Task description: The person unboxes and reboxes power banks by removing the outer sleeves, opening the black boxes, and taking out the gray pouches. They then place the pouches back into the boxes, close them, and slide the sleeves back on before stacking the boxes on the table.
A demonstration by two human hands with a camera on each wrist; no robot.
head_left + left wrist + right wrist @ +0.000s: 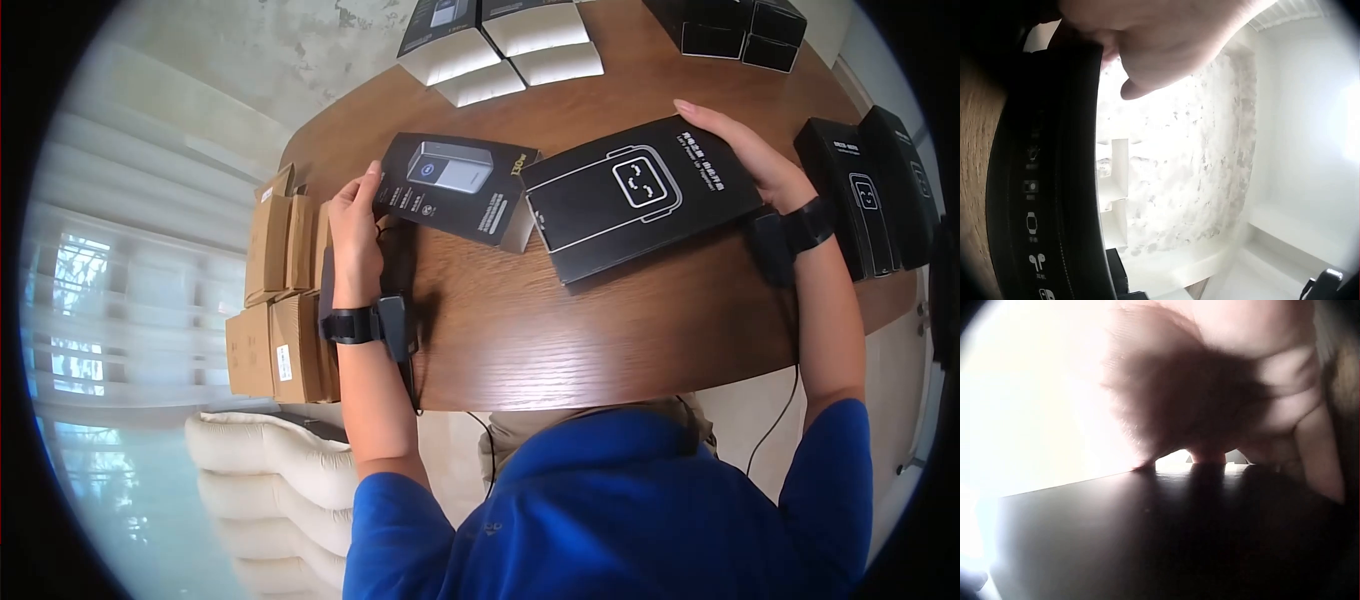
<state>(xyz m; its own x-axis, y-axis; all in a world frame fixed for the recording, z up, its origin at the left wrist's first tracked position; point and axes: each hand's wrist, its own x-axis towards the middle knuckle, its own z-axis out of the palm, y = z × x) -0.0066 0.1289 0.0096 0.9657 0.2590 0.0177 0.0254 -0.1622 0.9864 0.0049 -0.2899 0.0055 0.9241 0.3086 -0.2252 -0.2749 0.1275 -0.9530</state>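
Observation:
My left hand [355, 235] grips the left end of a black box [460, 205] printed with a grey device and "130W". Its thumb lies along the box's edge, and a pale strip shows at the box's right end. In the left wrist view, the side of this black box [1038, 200] carries a row of small white icons. A larger black box [620, 220] with a white-lined smiling face is held at its right end by my right hand [765, 165]. The two boxes meet corner to corner in the head view. Most right-hand fingers are hidden behind the larger box.
On the wooden table [600, 350], several black-and-white boxes [545, 65] stand at the back. More black boxes [770, 50] sit at the back right, and others [850, 190] at the right edge. Brown cartons [270, 345] are stacked left, above a cream cushion [265, 455].

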